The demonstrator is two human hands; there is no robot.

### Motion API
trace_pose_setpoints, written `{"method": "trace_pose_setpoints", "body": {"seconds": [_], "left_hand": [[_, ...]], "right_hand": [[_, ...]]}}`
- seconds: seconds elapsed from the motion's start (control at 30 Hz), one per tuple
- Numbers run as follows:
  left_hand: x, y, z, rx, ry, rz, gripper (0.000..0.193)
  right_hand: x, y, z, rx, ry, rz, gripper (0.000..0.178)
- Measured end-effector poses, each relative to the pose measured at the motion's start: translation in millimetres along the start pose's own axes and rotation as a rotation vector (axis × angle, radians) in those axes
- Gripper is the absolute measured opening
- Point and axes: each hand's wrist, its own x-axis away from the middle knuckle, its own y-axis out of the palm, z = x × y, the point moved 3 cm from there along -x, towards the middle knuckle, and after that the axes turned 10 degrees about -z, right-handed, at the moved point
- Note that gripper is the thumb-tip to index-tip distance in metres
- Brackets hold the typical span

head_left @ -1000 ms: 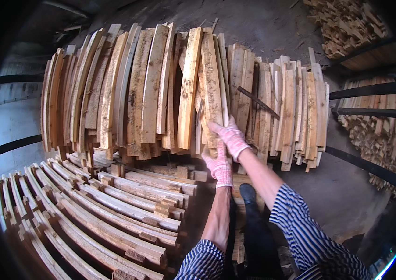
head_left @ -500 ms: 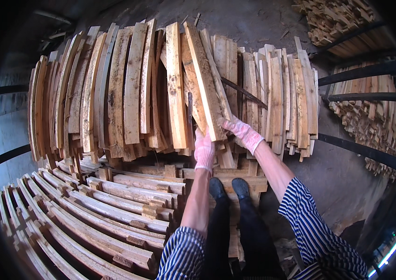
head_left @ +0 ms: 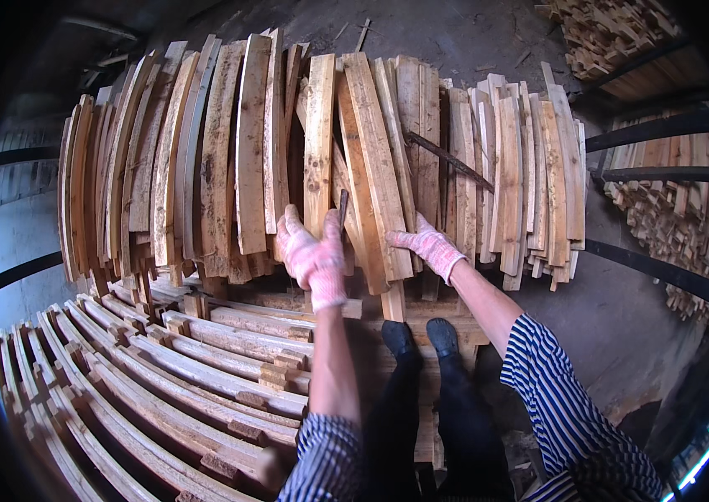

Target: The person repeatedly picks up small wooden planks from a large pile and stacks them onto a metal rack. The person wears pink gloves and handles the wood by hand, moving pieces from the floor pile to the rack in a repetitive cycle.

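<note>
My left hand (head_left: 314, 255), in a pink-and-white knit glove, straddles the near end of a pale knotty board (head_left: 318, 151), its fingers along the left edge and its thumb along the right. The similarly gloved right hand (head_left: 431, 248) grips the near end of a second, slanted board (head_left: 378, 167); its thumb lies on top and its other fingers are by the right edge. Both boards rest on a wide stack of rough wooden boards (head_left: 220, 159). A thin dark stick (head_left: 343, 206) stands beside my left thumb. The undersides of both boards are hidden.
A dark bar (head_left: 451, 162) lies aslant across the stack, right of centre. Nearer, at lower left, spaced layers of boards (head_left: 212, 360) lie on small blocks. Black rails (head_left: 664, 276) run along the right, with more piled wood (head_left: 680, 217) behind. My shoes (head_left: 442, 336) are below the stack.
My left hand has left the slanted board and moved left onto the neighbouring one. The slanted board's far end has dropped toward the stack. My right hand remains at its near end.
</note>
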Motion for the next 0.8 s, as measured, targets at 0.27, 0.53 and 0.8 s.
{"method": "trace_pose_setpoints", "body": {"seconds": [0.27, 0.53, 0.8], "left_hand": [[2, 60, -23, -0.152, -0.082, -0.093, 0.093], [-66, 66, -30, 0.434, -0.112, -0.475, 0.118], [23, 87, 2, 0.08, -0.043, -0.155, 0.094]], "right_hand": [[6, -1, 9, 0.179, 0.023, 0.097, 0.109], [-34, -24, 58, -0.365, -0.131, 0.015, 0.088], [18, 14, -12, -0.318, 0.034, 0.048, 0.107]]}}
